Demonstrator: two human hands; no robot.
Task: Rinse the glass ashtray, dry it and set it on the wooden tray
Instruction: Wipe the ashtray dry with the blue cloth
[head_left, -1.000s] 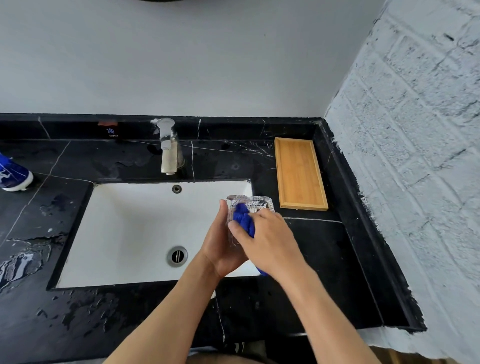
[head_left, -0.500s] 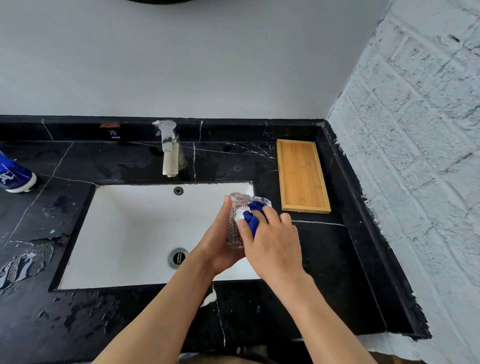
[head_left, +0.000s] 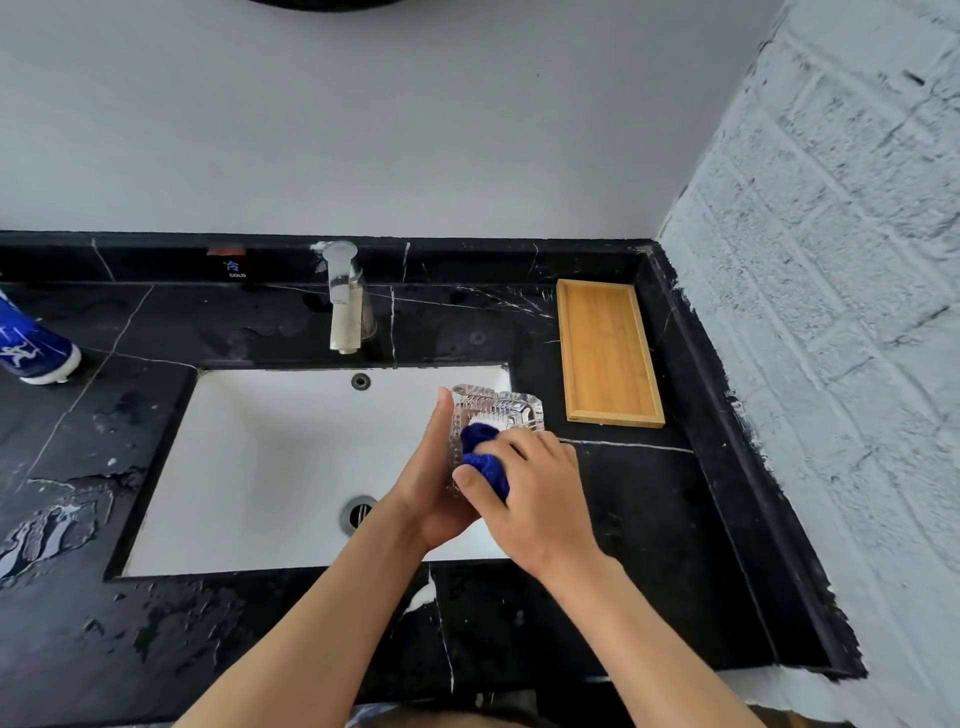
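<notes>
Sink (head_left: 249, 467) at centre, tray (head_left: 608, 353) far right. Left hand (head_left: 434, 483) clamps the ashtray (head_left: 498, 410) on edge over the sink's right rim; right hand (head_left: 540, 499) presses a cloth (head_left: 483, 457) into it. Wet glass may slip and chip.

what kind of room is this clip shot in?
Most likely a bathroom or washroom vanity: a white undermount sink set in a black marble counter, a single metal faucet behind it, and a "COLD" label on the backsplash. It could be a kitchenette.
</notes>
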